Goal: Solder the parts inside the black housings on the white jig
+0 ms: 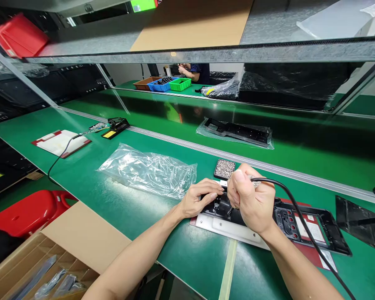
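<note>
Hands (228, 198) atop black frame (303, 225)

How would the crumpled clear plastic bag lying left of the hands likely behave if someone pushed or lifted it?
The clear plastic bag looks thin and wrinkled, so it would probably flop and crumple rather than hold its shape. It seems light, likely sliding easily on the smooth green bench. Its glossy film may feel slippery; whether anything is inside cannot be told.

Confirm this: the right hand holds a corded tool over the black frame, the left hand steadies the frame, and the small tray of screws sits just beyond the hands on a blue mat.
One thing is wrong: the mat is green, not blue. The head view shows the right hand holding the corded tool over the black frame, the left hand steadying it, and the screw tray just beyond.
</note>
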Tool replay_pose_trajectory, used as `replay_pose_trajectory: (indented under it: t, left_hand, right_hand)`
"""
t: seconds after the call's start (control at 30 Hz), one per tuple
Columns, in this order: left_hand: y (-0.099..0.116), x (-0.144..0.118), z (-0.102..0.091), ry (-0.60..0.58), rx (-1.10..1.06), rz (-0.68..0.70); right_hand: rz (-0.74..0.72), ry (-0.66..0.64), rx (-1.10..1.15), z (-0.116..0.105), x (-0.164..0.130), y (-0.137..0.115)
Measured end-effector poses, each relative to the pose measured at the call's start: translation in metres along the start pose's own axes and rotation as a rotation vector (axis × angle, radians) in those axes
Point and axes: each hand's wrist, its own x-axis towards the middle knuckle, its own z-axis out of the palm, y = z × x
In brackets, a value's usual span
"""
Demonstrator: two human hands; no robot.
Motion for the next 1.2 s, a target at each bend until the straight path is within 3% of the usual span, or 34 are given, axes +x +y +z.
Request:
replay_pose_trajectory:
  t: [1.2]
  left_hand:
    - [-0.002, 0.003, 0.006, 0.046, 0.016, 0.07]
  right_hand:
    - [0.017, 0.066, 0.144, 0.005, 0.009, -0.01]
